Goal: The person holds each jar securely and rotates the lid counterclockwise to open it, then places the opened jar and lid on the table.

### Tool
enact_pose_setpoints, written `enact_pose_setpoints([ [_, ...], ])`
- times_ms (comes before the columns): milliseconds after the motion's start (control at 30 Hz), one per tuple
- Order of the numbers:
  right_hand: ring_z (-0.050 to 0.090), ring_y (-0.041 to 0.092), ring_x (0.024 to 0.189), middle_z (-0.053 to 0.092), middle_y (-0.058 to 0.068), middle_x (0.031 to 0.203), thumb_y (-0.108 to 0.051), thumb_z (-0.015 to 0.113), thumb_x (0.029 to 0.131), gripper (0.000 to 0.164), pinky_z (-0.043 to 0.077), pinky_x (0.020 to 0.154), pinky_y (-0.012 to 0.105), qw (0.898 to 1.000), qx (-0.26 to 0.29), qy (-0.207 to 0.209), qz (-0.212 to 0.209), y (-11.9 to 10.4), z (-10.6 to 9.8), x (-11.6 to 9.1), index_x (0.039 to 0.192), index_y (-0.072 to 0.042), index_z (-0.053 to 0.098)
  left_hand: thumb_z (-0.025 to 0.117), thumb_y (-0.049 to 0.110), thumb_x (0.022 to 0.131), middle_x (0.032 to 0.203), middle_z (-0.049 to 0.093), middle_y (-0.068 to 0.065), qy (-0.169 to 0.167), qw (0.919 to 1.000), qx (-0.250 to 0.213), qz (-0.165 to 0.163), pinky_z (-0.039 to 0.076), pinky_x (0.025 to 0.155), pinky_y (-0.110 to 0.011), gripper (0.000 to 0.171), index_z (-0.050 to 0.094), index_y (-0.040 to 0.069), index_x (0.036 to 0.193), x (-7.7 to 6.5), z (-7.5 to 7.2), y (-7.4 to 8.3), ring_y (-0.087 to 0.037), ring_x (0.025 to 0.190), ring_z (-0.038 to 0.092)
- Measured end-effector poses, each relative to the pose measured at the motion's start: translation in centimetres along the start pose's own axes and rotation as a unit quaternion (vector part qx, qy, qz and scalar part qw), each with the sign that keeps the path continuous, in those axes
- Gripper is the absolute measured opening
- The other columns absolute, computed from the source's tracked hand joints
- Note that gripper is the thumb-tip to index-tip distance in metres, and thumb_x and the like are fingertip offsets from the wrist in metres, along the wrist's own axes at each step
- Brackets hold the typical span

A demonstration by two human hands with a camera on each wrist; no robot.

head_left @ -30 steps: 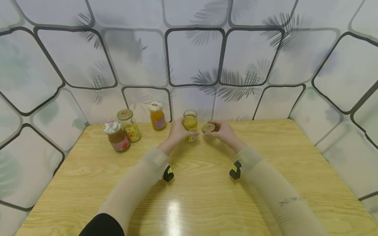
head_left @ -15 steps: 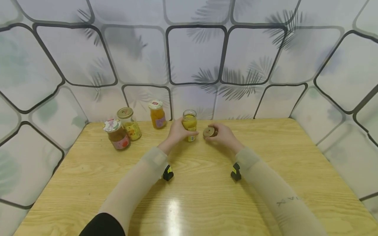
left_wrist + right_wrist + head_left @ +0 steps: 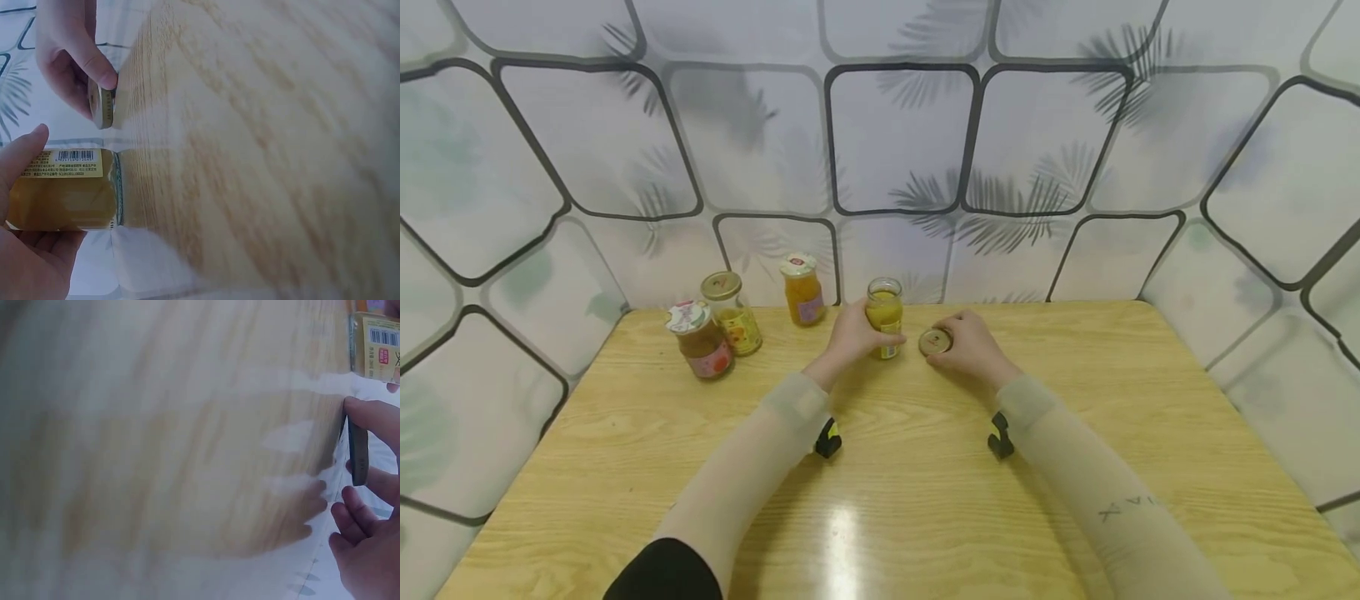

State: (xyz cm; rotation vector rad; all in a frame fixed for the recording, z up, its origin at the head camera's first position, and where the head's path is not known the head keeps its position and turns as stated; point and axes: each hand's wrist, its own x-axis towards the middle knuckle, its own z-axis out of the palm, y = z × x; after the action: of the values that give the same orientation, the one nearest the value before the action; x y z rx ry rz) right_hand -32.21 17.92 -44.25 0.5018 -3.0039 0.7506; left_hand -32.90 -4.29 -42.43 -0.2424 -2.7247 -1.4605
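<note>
1. The open jar [image 3: 885,312] stands upright on the table [image 3: 917,500], gripped by the left hand [image 3: 852,337].
2. The right hand [image 3: 973,346] pinches the lid [image 3: 934,342] by its edge, just beside the jar.
3. Farther left stand three closed jars [image 3: 737,327], two close together.

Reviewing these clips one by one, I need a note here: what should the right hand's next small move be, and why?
Probably the right hand should settle the lid flat on the table and let go: it holds the lid by its edge, low by the table, beside the open jar that the left hand grips upright. Whether the lid touches the table is unclear.
</note>
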Motion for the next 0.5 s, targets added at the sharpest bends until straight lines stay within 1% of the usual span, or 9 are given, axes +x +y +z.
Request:
enact_pose_setpoints([
  [100,0.047,0.029,0.105,0.054,0.014,0.114,-0.037,0.077,0.073,0.062,0.040,0.091,0.041,1.000,-0.014,-0.007,0.002,-0.09,-0.25,-0.06,0.122,-0.002,0.064,0.088,0.029,0.061,0.103,0.065,-0.007,0.000,0.9999,0.011,0.001,0.048,0.087,-0.034,0.067,0.059,0.003,0.115,-0.06,-0.04,0.20,-0.023,0.096,0.061],
  [267,0.050,0.031,0.106,0.058,0.016,0.115,-0.038,0.078,0.073,0.067,0.041,0.092,0.043,1.000,-0.012,-0.016,0.001,-0.34,-0.66,-0.20,0.124,0.002,0.062,0.088,0.028,0.062,0.102,0.065,-0.006,-0.002,0.9999,0.014,0.005,0.048,0.086,-0.033,0.065,0.059,0.003,0.114,-0.18,-0.07,0.35,-0.022,0.094,0.061],
  [367,0.050,0.029,0.105,0.057,0.014,0.115,-0.040,0.079,0.071,0.072,0.041,0.092,0.041,1.000,-0.011,-0.021,0.011,-0.47,-0.70,-0.26,0.127,0.001,0.060,0.088,0.028,0.062,0.103,0.065,-0.006,-0.003,0.9999,0.016,0.006,0.047,0.087,-0.033,0.066,0.059,0.004,0.116,-0.22,-0.07,0.40,-0.022,0.095,0.061],
  [500,0.050,0.026,0.103,0.056,0.011,0.113,-0.040,0.077,0.073,0.068,0.043,0.091,0.040,1.000,0.001,-0.018,0.022,-0.75,-0.63,-0.33,0.126,-0.002,0.061,0.088,0.029,0.062,0.103,0.065,-0.005,-0.002,0.9998,0.019,0.009,0.047,0.088,-0.032,0.066,0.059,0.004,0.117,-0.29,-0.09,0.43,-0.021,0.096,0.061],
])
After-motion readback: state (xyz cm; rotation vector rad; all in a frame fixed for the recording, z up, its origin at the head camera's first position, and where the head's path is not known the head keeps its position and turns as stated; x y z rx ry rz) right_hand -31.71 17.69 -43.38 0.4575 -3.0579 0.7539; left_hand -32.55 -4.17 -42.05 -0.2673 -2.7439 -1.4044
